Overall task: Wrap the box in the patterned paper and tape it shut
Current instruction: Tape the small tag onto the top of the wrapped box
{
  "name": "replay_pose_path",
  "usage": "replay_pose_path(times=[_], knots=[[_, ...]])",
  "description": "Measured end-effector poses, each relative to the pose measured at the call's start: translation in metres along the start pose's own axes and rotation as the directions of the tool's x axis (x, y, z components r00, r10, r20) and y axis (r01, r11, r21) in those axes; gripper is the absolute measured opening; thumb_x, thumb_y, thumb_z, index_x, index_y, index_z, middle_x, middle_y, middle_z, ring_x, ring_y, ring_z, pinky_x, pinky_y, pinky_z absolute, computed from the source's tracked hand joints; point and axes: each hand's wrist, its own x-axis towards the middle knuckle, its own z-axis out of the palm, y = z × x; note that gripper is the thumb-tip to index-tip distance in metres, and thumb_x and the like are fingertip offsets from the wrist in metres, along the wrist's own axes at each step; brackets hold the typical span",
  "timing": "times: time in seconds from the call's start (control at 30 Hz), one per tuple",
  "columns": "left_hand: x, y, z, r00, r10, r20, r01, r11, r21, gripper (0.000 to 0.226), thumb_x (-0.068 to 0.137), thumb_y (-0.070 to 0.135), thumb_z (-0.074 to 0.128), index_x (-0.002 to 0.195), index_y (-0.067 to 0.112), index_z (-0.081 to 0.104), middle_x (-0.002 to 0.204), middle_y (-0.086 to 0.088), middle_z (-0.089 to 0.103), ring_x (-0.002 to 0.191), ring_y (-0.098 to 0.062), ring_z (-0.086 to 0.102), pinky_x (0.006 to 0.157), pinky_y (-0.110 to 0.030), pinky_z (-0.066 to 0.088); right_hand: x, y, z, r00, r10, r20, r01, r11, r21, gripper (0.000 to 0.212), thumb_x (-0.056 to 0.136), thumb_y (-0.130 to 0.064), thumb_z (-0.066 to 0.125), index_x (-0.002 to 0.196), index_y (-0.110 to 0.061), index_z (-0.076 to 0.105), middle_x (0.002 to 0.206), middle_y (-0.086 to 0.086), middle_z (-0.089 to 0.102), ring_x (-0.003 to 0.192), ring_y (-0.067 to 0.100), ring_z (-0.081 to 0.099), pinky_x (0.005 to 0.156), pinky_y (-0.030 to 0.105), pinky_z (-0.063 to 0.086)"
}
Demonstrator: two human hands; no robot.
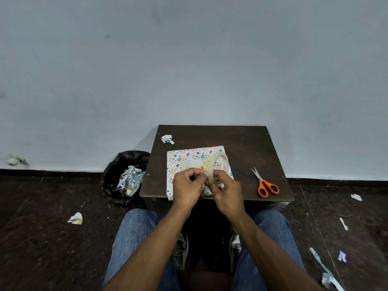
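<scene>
The right hand [225, 189] gripped the clear roll of tape [217, 164] upright while the left hand [188, 183] pinched at its edge, probably to free the loose end. Just beyond both hands, the flat box in patterned paper [184, 159] lay on the dark wooden bench [247, 143], orange-handled scissors [265, 184] ready nearby.

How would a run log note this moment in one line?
right hand grips tape roll | left hand pinches tape end | wrapped box on table

Bare forearms, no sleeves; faded blue jeans [134, 232] and grey-white sneakers [181, 250] at six o'clock.
</scene>
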Motion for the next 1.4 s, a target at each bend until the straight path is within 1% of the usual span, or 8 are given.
replay_pose_path(times=[0.13, 0.27, 0.4, 0.53, 0.8, 0.93, 1.13, 1.4], knots=[[0.002, -0.006, 0.000, 0.987, 0.160, -0.025, -0.151, 0.965, 0.213, 0.006, 0.082, 0.015, 0.071, 0.076, 0.016, 0.074, 0.076, 0.006, 0.073, 0.075, -0.009, 0.069, 0.076, -0.032, 0.057, 0.001, -0.001, 0.000, 1.000, -0.008, -0.005, 0.007, 0.999, -0.041, 0.053, 0.082, -0.057, 0.050, 0.090, -0.006, 0.065, 0.079, 0.008, 0.070, 0.075, 0.030, 0.066, 0.065, 0.045, 0.053], [-0.001, -0.004, 0.001, 0.945, 0.326, -0.024, -0.296, 0.885, 0.359, 0.008, 0.078, 0.024, 0.061, 0.074, 0.020, 0.067, 0.077, 0.011, 0.068, 0.073, -0.009, 0.065, 0.069, -0.036, 0.055, 0.000, -0.005, -0.001, 0.997, -0.072, -0.022, 0.068, 0.990, -0.122, 0.032, 0.082, -0.038, 0.056, 0.088, -0.008, 0.064, 0.073, 0.005, 0.068, 0.069, 0.032, 0.064, 0.059, 0.043, 0.052], [0.005, -0.003, 0.002, 0.980, 0.196, -0.029, -0.188, 0.968, 0.169, 0.007, 0.075, 0.025, 0.060, 0.074, 0.022, 0.067, 0.075, 0.010, 0.069, 0.075, -0.017, 0.068, 0.073, -0.041, 0.057, -0.002, -0.012, -0.004, 0.992, -0.098, -0.082, 0.083, 0.982, -0.171, 0.025, 0.082, -0.030, 0.073, 0.074, -0.008, 0.063, 0.064, 0.004, 0.062, 0.051, 0.023, 0.049, 0.049, 0.031, 0.041], [0.005, -0.003, 0.001, 1.000, 0.012, 0.010, -0.011, 0.995, -0.100, 0.015, 0.086, 0.010, 0.064, 0.083, 0.021, 0.074, 0.087, -0.003, 0.074, 0.088, -0.033, 0.070, 0.083, -0.047, 0.057, -0.002, -0.008, -0.004, 0.998, -0.033, -0.045, 0.024, 0.983, -0.180, 0.031, 0.082, -0.035, 0.075, 0.082, -0.005, 0.069, 0.069, 0.007, 0.070, 0.064, 0.033, 0.064, 0.055, 0.039, 0.050], [0.008, 0.001, -0.003, 0.998, 0.013, 0.066, -0.010, 0.999, -0.042, 0.020, 0.088, 0.005, 0.068, 0.071, 0.016, 0.072, 0.070, 0.008, 0.070, 0.069, -0.008, 0.062, 0.072, -0.032, 0.054, -0.003, -0.002, -0.003, 0.999, -0.005, -0.034, 0.000, 0.988, -0.157, 0.048, 0.080, -0.052, 0.064, 0.084, -0.005, 0.071, 0.074, 0.010, 0.072, 0.070, 0.034, 0.067, 0.060, 0.041, 0.053], [0.009, 0.000, -0.004, 0.996, 0.064, 0.064, -0.067, 0.997, 0.036, 0.014, 0.088, 0.005, 0.068, 0.075, 0.010, 0.072, 0.073, 0.000, 0.070, 0.068, -0.008, 0.062, 0.070, -0.028, 0.052, -0.003, 0.001, -0.001, 1.000, 0.011, -0.018, -0.014, 0.980, -0.196, 0.050, 0.080, -0.054, 0.062, 0.089, -0.006, 0.072, 0.080, 0.010, 0.074, 0.077, 0.034, 0.069, 0.063, 0.042, 0.054], [0.007, -0.009, -0.004, 0.947, 0.319, 0.029, -0.308, 0.882, 0.356, 0.014, 0.088, 0.016, 0.065, 0.077, 0.023, 0.064, 0.081, 0.010, 0.067, 0.078, -0.008, 0.064, 0.070, -0.035, 0.054, -0.005, -0.008, -0.004, 0.999, 0.031, -0.008, -0.032, 0.983, -0.183, 0.028, 0.084, -0.036, 0.072, 0.084, -0.009, 0.068, 0.072, 0.008, 0.071, 0.069, 0.034, 0.065, 0.059, 0.040, 0.051], [0.005, -0.007, -0.010, 0.798, 0.586, 0.143, -0.583, 0.687, 0.434, 0.013, 0.092, 0.034, 0.045, 0.086, 0.024, 0.052, 0.088, 0.014, 0.053, 0.076, -0.010, 0.056, 0.062, -0.043, 0.053, -0.001, -0.016, -0.005, 0.994, 0.109, 0.032, -0.109, 0.994, 0.011, 0.055, 0.079, -0.061, 0.057, 0.073, -0.007, 0.059, 0.057, 0.005, 0.054, 0.056, 0.028, 0.050, 0.056, 0.047, 0.048]])
